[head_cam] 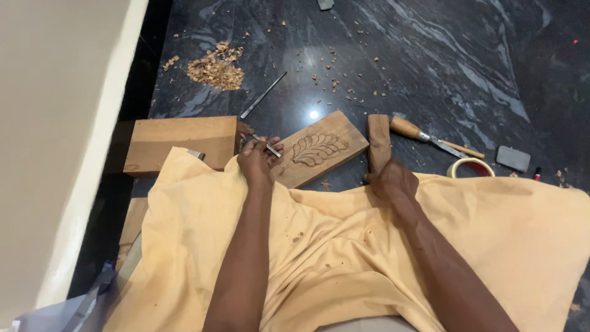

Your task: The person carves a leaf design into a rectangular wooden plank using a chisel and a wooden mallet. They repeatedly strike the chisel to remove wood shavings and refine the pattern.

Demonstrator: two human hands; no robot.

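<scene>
Left hand (257, 158) fingers closed on a thin chisel (265, 146) at the plank's (319, 154) left end. Right hand (393, 181) grips a wooden mallet (379, 141) beside it. Leaf relief (318, 148) looks mostly carved; detail work likely remains. Shavings (216, 67) on the floor.

A carved board (319, 154) lies on the floor (430, 67) before the cloth (344, 246), between a block (181, 142) at left and a mallet (378, 141) at right. Right of the mallet lie a chisel (430, 136), a tape roll (470, 166) and a stone (513, 158). Behind the block sits a heap of shavings (215, 67).
</scene>
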